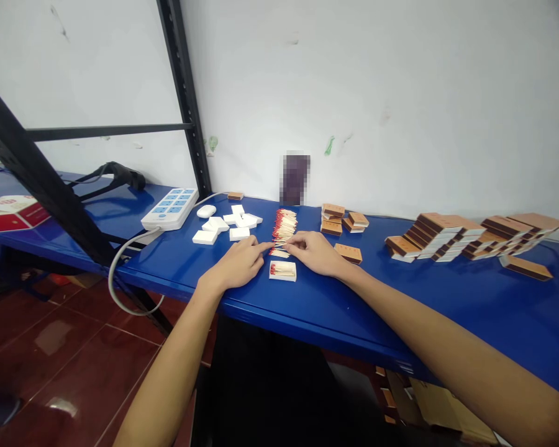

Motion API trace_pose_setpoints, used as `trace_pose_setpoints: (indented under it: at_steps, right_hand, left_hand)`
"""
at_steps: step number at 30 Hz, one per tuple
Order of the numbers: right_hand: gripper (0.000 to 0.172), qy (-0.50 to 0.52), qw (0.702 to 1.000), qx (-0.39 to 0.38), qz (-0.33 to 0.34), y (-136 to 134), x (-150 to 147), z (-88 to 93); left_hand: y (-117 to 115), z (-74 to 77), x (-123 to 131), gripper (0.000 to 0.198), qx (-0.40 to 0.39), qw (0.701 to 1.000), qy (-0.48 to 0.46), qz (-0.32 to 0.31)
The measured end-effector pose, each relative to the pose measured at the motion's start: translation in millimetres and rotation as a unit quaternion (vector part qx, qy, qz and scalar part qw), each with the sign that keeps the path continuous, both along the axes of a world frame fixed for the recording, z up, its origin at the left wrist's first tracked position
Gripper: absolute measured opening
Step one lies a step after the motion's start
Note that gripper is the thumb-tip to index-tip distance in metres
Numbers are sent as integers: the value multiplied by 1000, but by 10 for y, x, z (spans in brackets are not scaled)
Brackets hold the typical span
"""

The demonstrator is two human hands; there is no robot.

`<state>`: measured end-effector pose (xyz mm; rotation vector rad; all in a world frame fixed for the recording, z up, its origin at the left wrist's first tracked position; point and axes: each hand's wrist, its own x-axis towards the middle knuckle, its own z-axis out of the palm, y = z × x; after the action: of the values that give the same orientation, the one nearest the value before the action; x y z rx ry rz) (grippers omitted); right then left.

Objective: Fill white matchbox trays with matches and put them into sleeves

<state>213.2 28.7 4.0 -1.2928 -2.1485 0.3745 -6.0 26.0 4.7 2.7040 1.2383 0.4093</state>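
Observation:
A long pile of loose red-headed matches (285, 225) lies on the blue table in front of me, heads to the left. My right hand (311, 251) pinches a few matches by their plain ends, at the near end of the pile. From the other side, my left hand (246, 259) reaches in with its index finger stretched out to the red heads; its other fingers are loosely bent. Just below both hands sits a white matchbox tray (283, 277) with several matches in it. Part of the pile's near end is hidden by my fingers.
White empty trays (240, 234) lie scattered to the left, beside a power strip (170, 209) with a cable. Brown matchboxes (348, 253) stand on the right, with taller matchbox stacks (440, 234) farther over. A black shelf post (185, 93) rises at left.

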Motion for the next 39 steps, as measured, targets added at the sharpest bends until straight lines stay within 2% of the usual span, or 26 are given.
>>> trace_pose_setpoints:
  at_steps: [11,19,29,39]
  right_hand:
    - [27,77,995,-14,-54,21,18,-4]
    - [27,47,999,7,-18,-12,12,10]
    - [33,-10,998,25,-58,-6,-12,-2]
    - [34,-37,997,32,-54,22,-8,-18]
  left_hand:
    - [0,-2,3,47,11,1000,13,-8]
    - [0,-3,9,47,12,1000,14,-9]
    - [-4,-2,7,46,11,1000,4,-6]
    - [-2,4,-2,47,4,1000,-3,-10]
